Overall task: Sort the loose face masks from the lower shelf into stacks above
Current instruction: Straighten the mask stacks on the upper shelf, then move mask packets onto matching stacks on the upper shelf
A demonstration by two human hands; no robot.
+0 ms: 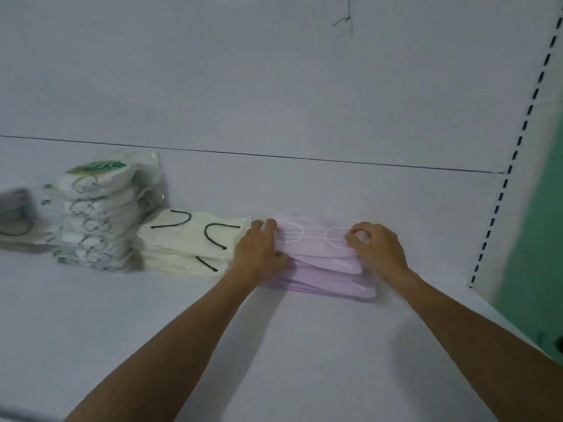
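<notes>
Left hand: the left hand (262, 248) lies flat and open against the left end of the stack of pale lilac pleated face masks (320, 260), fingers spread over its top, thumb at its near edge; it presses rather than grips.
Right hand: the right hand (376, 245) is curled on the stack's right end, fingertips pinched together at a white ear loop; whether it actually holds the loop I cannot tell.
Where the stack sits: on the white shelf (274, 345), towards its right end, near the back panel, just beside the stack of cream masks with black ear loops (189, 242).
Handling: probably light, soft and slippery in their layers; the lower masks already fan out towards the front edge. Squeezing both short ends together should square them.
Neighbours: bagged white masks with green print (97, 214) stand further left.
Hard to make out: the grey pile at the left edge (15, 217) is blurred and cut off; the lower shelf is out of view; the mask count is unreadable.
</notes>
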